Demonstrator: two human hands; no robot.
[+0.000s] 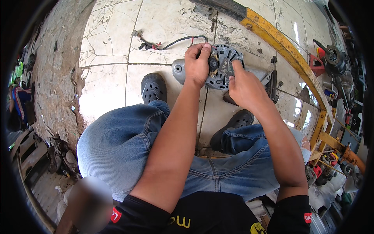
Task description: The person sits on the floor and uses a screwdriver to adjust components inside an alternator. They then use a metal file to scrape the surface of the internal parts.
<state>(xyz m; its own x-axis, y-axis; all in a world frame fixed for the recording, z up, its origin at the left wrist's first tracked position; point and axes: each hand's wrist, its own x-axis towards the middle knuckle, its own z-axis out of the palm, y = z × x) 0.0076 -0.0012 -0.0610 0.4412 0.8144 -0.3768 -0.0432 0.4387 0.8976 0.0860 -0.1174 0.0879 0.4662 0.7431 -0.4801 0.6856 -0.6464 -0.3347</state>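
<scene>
An alternator (224, 84) with a slotted round grey metal housing lies on the tiled floor between my feet. My left hand (197, 64) is closed against its left side, thumb on top beside a round black part (213, 63); the curled fingers are partly hidden. My right hand (247, 84) is closed at the right edge of a flat dark-grey plate (226, 68) on the housing's face, thumb and forefinger against it. A black wiring harness (177, 41) with red bits runs left from near my left thumb. Under the alternator lies a larger grey metal casting (178, 68).
A yellow metal frame (286, 41) arches past on the right. Beyond it are a red stand (316, 65) and piled machine parts (336, 58). Dark metal rods (274, 78) lie right of the alternator. My shoes (154, 87) stand close by; rough broken concrete (58, 70) borders the tiles on the left.
</scene>
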